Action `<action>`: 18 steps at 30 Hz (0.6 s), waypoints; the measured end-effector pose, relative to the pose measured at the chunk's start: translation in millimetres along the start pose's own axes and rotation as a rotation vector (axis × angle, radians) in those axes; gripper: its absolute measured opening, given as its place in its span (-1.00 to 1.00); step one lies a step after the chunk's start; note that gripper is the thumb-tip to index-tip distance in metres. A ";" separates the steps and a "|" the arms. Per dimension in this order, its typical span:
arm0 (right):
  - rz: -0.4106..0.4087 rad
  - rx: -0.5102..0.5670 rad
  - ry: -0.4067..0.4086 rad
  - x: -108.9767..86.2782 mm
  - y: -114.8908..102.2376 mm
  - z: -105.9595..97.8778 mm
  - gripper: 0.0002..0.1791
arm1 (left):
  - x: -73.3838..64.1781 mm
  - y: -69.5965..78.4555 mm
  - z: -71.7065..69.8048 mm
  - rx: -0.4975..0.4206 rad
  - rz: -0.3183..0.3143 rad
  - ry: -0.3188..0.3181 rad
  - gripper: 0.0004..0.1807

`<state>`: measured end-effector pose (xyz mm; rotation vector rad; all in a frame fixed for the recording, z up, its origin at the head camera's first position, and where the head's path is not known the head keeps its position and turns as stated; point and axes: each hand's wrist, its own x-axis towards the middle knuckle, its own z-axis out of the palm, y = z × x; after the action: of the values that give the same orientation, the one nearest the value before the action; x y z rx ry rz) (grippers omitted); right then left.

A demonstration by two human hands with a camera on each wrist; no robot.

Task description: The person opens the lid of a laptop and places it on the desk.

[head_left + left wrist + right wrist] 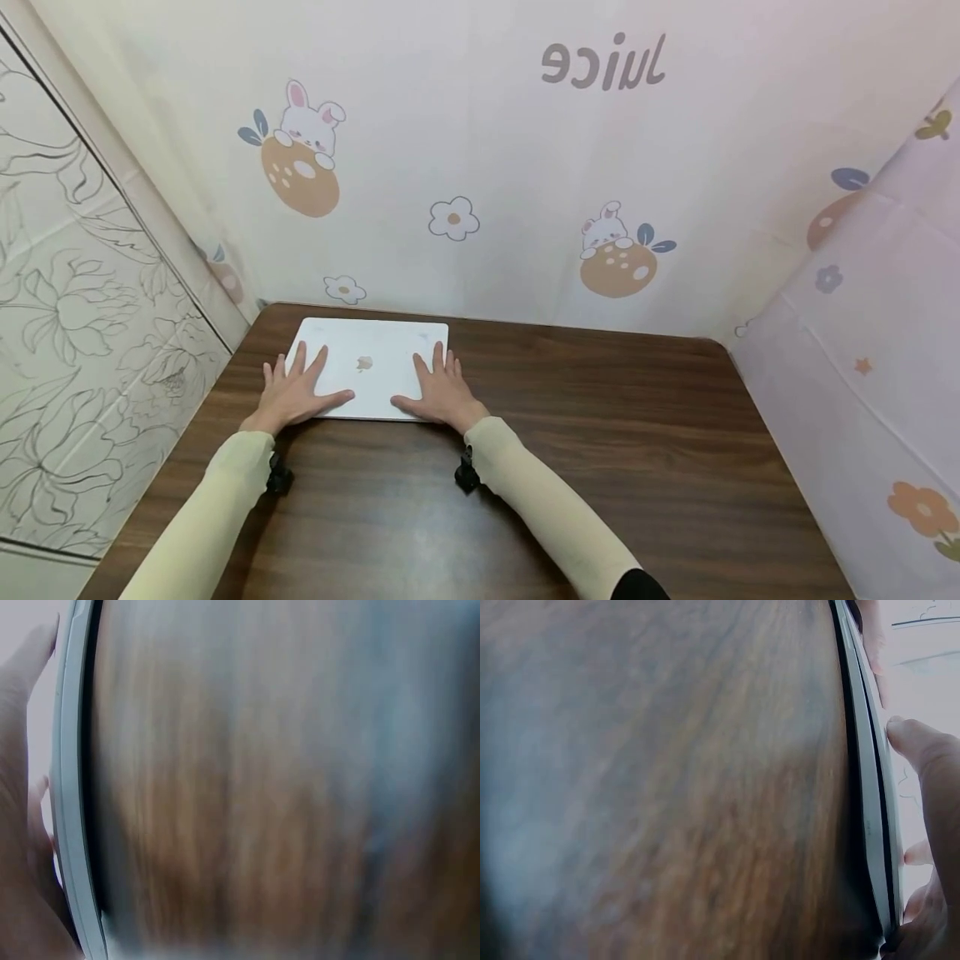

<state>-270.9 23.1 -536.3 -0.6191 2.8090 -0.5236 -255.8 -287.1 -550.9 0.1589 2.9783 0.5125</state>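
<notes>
A closed silver-white laptop (pixel 375 337) with an apple logo on its lid lies flat toward the back left of the table. My left hand (pixel 291 398) rests on the lid's left part, fingers spread and thumb stretched toward the middle. On the lid's right part rests my right hand (pixel 438 395), its thumb pointing inward at the other one. The left wrist view has the laptop's front edge (pixel 72 772) upright beside the hand. In the right wrist view, a thin gap runs along that edge (pixel 868 772), next to the right thumb (pixel 922 746).
The dark wooden table (pixel 600 433) reaches far to the right of the laptop. A printed curtain (pixel 510 150) hangs right behind its back edge. Another patterned cloth (pixel 847 375) borders the right side, and a flower-patterned panel (pixel 90 333) stands at the left.
</notes>
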 end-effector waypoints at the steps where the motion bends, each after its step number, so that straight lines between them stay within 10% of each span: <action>1: 0.002 -0.001 0.002 -0.7 1.2 0.2 0.12 | -0.4 1.8 0.5 0.000 0.003 0.002 0.29; 18: -0.011 0.017 0.011 -18.8 14.0 -2.8 0.11 | -5.5 20.2 7.7 0.013 0.024 0.015 0.29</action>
<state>-260.1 44.2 -536.6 -0.6303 2.8097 -0.5539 -247.6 -266.3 -550.8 0.1926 2.9986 0.4987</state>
